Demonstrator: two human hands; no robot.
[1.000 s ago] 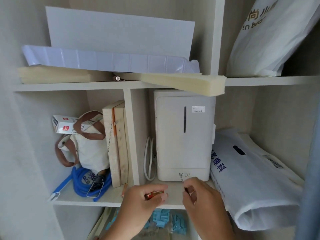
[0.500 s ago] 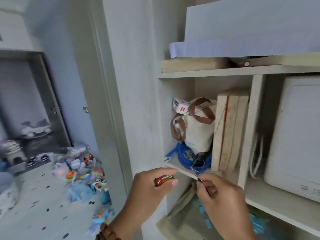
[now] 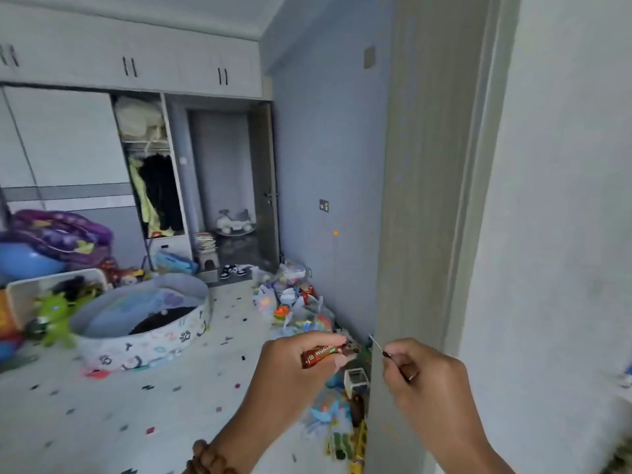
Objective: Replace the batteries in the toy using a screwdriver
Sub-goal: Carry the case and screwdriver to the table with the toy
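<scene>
The view has swung left, off the shelves and onto the room; the left hand [image 3: 294, 367] still pinches the battery [image 3: 319, 354] between thumb and fingertips, low centre; the right hand [image 3: 424, 381] stays curled round the screwdriver [image 3: 378, 345], whose thin tip points up-left just beside the panel [image 3: 420, 234] edge. Floor [image 3: 171, 388] lies open to the near left; a toy heap [image 3: 297, 302] lines the wall beyond the hands; a round pen [image 3: 147, 323] sits further left.
</scene>
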